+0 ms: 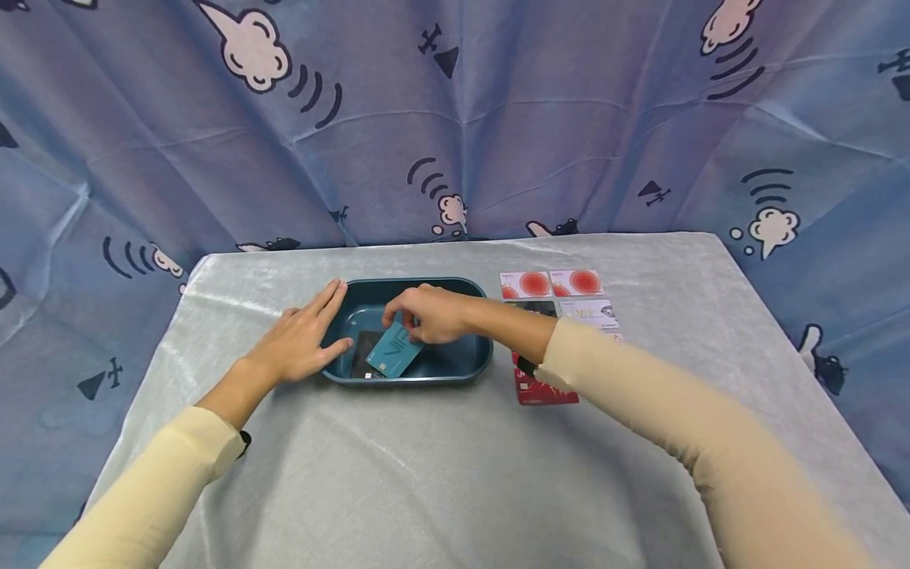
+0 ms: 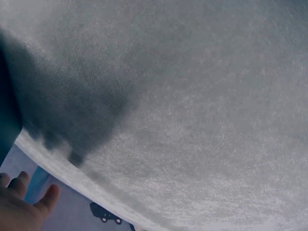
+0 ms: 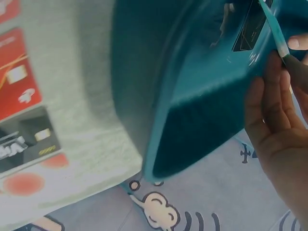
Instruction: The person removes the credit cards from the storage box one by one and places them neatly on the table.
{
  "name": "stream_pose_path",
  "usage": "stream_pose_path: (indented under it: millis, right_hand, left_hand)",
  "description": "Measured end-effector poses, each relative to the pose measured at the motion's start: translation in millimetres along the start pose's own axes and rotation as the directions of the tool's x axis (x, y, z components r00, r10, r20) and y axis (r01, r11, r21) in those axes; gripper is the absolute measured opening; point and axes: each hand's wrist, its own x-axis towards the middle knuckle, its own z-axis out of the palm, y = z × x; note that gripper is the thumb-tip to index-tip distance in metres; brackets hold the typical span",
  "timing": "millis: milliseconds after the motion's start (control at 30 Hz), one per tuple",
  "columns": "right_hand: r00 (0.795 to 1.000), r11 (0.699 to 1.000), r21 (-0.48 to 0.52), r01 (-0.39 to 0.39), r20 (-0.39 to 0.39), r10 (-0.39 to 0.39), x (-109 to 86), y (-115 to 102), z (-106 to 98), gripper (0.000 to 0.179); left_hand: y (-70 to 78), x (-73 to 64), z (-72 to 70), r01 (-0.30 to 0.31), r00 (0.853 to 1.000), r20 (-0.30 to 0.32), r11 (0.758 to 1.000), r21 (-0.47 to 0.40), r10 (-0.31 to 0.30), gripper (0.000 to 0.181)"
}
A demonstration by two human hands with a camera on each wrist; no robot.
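A dark teal plastic tray [image 1: 405,380] stands on the table. Inside it, toward its left end, a black card [image 1: 360,357] lies on the bottom. My right hand [image 1: 435,314] reaches in over the tray and pinches a teal VIP card [image 1: 392,352], held tilted above the black one. The right wrist view shows this teal card [image 3: 274,26] edge-on between thumb and fingers. My left hand [image 1: 302,338] rests on the tray's left rim with its fingers straight and the thumb spread over the near edge.
Right of the tray lie several cards in rows: white cards with red circles [image 1: 524,284], a white VIP card [image 1: 590,313], a black card [image 1: 536,307] and a red card [image 1: 546,392]. My right forearm covers part of them. A patterned blue curtain [image 1: 398,118] hangs behind the table.
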Motion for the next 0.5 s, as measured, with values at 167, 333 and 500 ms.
stream_pose_path:
  millis: [167, 333, 500]
  right_hand:
    - [0.999, 1.000, 0.023, -0.005, -0.050, 0.006, -21.5, 0.4, -6.3, 0.036]
    - [0.990, 0.997, 0.072, 0.001, -0.140, 0.010, -41.0, 4.6, -12.4, 0.036]
    - [0.972, 0.988, 0.155, 0.009, -0.235, 0.028, -57.9, 11.4, -17.1, 0.034]
  left_hand:
    - [1.0, -0.2, 0.9, 0.006, 1.000, 0.004, 1.000, -0.006, -0.006, 0.086]
    - [0.4, -0.7, 0.8, 0.004, 1.000, 0.000, 1.000, -0.005, -0.004, 0.086]
    - [-0.3, -0.7, 0.9, 0.000, 1.000, -0.004, 1.000, 0.002, 0.000, 0.087]
